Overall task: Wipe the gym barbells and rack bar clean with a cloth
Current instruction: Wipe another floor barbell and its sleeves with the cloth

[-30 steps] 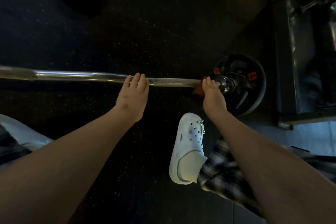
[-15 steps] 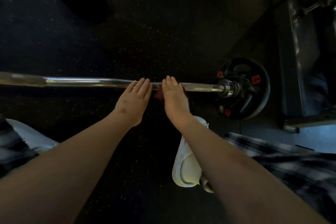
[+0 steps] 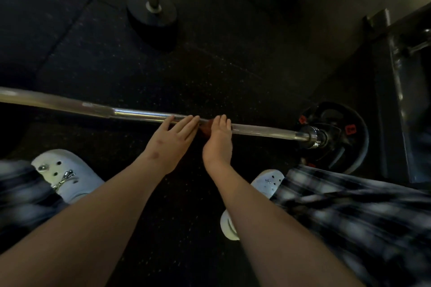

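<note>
Dark speckled gym floor (image 3: pixel 210 72) — barbell (image 3: pixel 140 115), left hand (image 3: pixel 170 140) flat atop, right hand (image 3: pixel 218 144) curled round cloth (image 3: pixel 205 128)

The left hand (image 3: pixel 172 140) rests flat-fingered on the barbell (image 3: pixel 140 114). Just beside it, towards the weight plate (image 3: pixel 356 151), the right hand (image 3: pixel 218 144) grips a reddish cloth (image 3: pixel 205 130) against the barbell.

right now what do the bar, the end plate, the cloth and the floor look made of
bar: polished metal, probably chromed steel; bright streaky highlights.
end plate: matte black, rubber-coated or painted iron, hard to tell; red labels.
cloth: reddish, presumably fabric; mostly hidden under the right hand.
floor: likely black rubber matting; pale speckles and tile seams.
</note>
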